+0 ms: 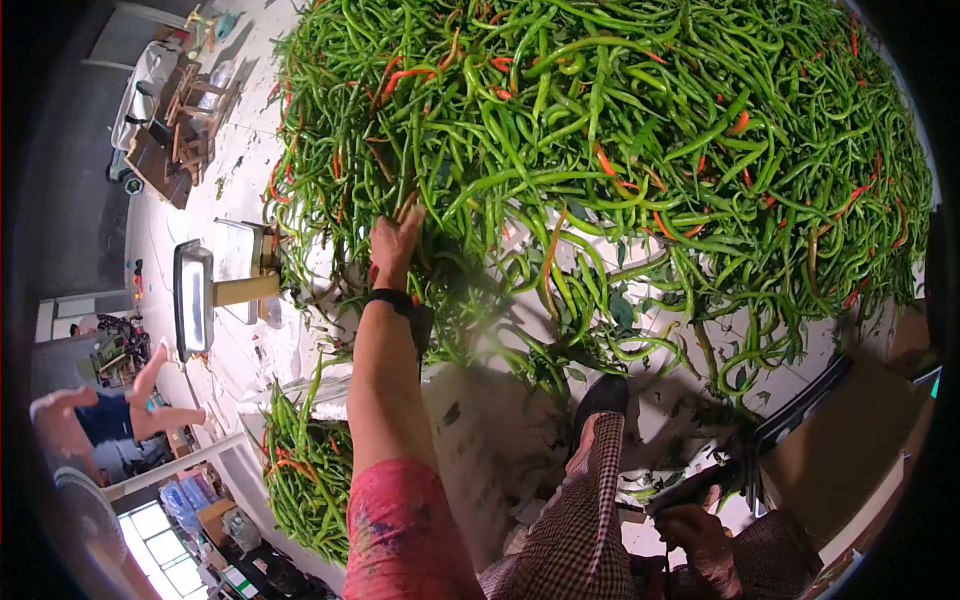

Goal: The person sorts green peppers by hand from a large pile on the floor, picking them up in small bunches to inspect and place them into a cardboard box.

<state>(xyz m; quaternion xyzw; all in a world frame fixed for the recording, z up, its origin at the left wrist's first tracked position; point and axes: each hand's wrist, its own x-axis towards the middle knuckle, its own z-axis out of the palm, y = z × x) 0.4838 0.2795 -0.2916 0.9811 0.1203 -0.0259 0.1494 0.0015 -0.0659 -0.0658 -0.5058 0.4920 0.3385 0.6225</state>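
My left hand [395, 243] reaches forward into a large heap of long green chili peppers [640, 110], with a few red ones mixed in. Its fingers are bent together around some peppers at the heap's near left edge, and the tips are partly hidden. A dark band [390, 297] circles that wrist. Low on the right, near my knee, my right hand [703, 548] is curled closed. Next to its fingers lies a dark, flat object [690, 490] that I cannot make out in the shade.
A smaller pile of peppers [305, 490] lies at left, beside my arm. Beyond it stands a scale-like stand [195, 298]. A cardboard box [845, 450] is at right. My shoe [600, 405] rests by loose peppers and leaves. Another person [110, 415] is at far left.
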